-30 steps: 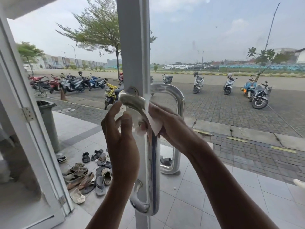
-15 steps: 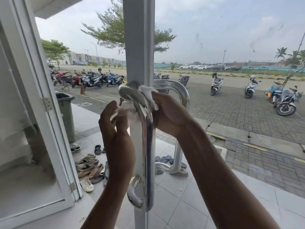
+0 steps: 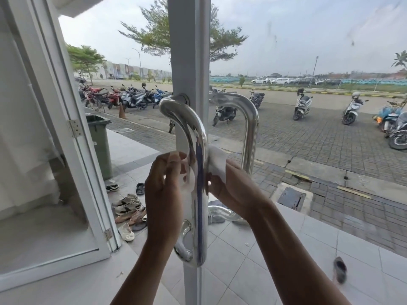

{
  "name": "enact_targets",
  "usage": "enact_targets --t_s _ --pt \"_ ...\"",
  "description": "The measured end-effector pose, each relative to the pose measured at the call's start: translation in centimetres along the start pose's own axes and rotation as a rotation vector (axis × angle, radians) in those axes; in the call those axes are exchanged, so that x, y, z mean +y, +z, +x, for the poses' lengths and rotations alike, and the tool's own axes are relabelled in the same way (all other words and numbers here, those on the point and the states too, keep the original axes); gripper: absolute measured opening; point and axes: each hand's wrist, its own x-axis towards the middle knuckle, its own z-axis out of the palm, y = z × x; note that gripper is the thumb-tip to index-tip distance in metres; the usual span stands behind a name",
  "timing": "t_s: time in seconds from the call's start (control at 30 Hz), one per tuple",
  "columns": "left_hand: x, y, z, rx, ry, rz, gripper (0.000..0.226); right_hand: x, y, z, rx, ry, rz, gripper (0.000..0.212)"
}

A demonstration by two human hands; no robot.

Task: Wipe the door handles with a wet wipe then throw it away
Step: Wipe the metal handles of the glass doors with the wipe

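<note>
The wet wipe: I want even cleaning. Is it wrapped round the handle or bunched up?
Wrapped: the wet wipe passes round the near handle, an end pinched in each of the hands, left and right.

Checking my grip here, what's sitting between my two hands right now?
In the head view, the near chrome door handle runs upright between the left hand and right hand, with the wet wipe wrapped round it.

The handle (image 3: 193, 137) is mirror-bright silver with a dark blue streak of reflection. The wipe (image 3: 217, 159) is white. The door frame (image 3: 189, 51) is white, the bin (image 3: 99, 142) grey-green, the cone (image 3: 121, 111) orange, the floor tiles (image 3: 253, 271) pale grey.
</note>
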Motion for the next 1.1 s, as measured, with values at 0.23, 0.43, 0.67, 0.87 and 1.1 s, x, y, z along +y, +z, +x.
enact_targets --t_s 0.23,0.43,0.67,0.87,1.1 --pt "-3.2 -1.3 -1.9 0.011 -0.111 0.063 0.029 4.9 0.4 -3.8 0.191 0.001 -0.341 0.063" --pt "-5.9 -2.3 -3.9 -0.055 -0.208 0.092 0.041 7.6 1.0 -4.8 0.297 -0.102 -0.538 0.05" --pt "-7.5 -3.3 -5.5 -0.078 -0.324 0.12 0.042 11.2 0.6 -6.5 0.277 -0.158 -0.686 0.015" --pt "-7.8 -3.4 -6.2 -0.079 -0.363 0.13 0.037 13.1 0.8 -6.9 0.266 -0.128 -0.814 0.021" --pt "-8.8 -4.8 -7.2 -0.106 -0.387 0.189 0.039 14.6 1.6 -7.0 0.38 -0.085 -0.842 0.027"
